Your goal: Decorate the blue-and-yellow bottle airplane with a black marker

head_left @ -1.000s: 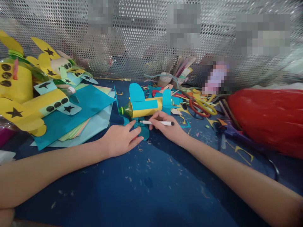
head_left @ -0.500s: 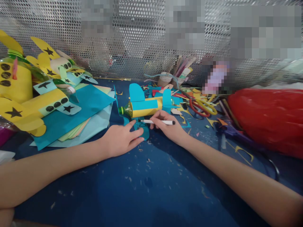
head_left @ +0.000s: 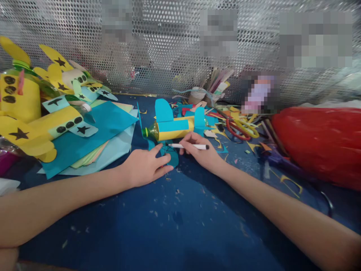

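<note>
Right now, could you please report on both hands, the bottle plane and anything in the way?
Right hand gripping white marker, tip at near blue wing. Left hand on same wing. Bottle plane just beyond hands; nothing visibly blocking the tip.

Craft workshop with coloured paper [head_left: 93, 131]

Shiny red bundle [head_left: 321, 145], perforated metal panel [head_left: 169, 49], stacked coloured paper [head_left: 97, 131]
</note>
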{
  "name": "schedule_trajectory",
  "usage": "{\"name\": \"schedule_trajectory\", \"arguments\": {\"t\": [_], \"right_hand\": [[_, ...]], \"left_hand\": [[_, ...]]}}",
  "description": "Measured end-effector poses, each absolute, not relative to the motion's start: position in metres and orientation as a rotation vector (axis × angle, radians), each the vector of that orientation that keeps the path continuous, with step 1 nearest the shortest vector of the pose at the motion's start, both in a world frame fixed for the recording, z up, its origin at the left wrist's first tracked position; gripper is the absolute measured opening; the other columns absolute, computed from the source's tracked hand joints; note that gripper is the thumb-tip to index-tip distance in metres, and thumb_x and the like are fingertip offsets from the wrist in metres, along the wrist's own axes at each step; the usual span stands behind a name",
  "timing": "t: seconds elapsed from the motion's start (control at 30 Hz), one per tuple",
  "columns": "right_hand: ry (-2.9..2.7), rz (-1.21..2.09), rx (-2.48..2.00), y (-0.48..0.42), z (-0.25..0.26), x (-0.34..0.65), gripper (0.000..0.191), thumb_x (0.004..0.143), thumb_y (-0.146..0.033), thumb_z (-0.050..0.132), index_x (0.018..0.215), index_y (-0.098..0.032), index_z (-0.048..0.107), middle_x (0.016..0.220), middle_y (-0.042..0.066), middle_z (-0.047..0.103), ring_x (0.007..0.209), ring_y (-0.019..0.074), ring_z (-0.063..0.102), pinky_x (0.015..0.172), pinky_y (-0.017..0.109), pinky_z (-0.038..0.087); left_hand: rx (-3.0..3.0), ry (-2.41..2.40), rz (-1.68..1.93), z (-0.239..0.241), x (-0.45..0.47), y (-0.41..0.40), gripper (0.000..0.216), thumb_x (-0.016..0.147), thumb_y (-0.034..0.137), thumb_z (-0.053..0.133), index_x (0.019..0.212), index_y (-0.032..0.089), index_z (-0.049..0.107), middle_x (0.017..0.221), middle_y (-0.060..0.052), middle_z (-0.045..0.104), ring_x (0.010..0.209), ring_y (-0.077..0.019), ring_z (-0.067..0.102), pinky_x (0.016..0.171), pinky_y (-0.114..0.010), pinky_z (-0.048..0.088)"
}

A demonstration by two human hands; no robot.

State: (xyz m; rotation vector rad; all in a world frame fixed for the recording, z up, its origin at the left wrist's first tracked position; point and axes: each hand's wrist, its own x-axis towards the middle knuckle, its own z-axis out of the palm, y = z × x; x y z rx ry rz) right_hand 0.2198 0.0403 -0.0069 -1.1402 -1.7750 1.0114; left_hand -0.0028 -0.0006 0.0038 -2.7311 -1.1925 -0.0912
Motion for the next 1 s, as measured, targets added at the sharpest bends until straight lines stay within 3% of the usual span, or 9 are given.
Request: {"name": "schedule_trajectory", "arguments": {"t": [0.7,1.0], "right_hand": [[-1.787,1.001,-1.133,0.0405,-0.0076,0.2203,0.02,0.089,-0.036,0.06,0.076,-0.022,0.052,0.063,-0.002,0.063,0.058,0.0117,0.052,0.059,0.029,0.039],[-1.772,1.046,-1.044,0.0372,-0.003,0.2189,0.023,0.088,-0.043,0.063,0.082,-0.022,0.055,0.067,0.0,0.066,0.062,0.0135,0.057,0.06,0.029,0.041]], "left_hand": [[-2.734,-1.218,-0.02,0.0054,-0.0026,-0.0008,0.058,0.103,0.056,0.019,0.126,0.026,0.063,0.146,-0.019,0.053,0.074,-0.024,0.072,0.057,-0.034,0.053],[-2.741,-1.221,-0.064,0.0051,-0.0024,-0.0011,0.054,0.103,0.055,0.024,0.125,0.026,0.064,0.144,-0.019,0.054,0.072,-0.0214,0.071,0.058,-0.032,0.052]]}}
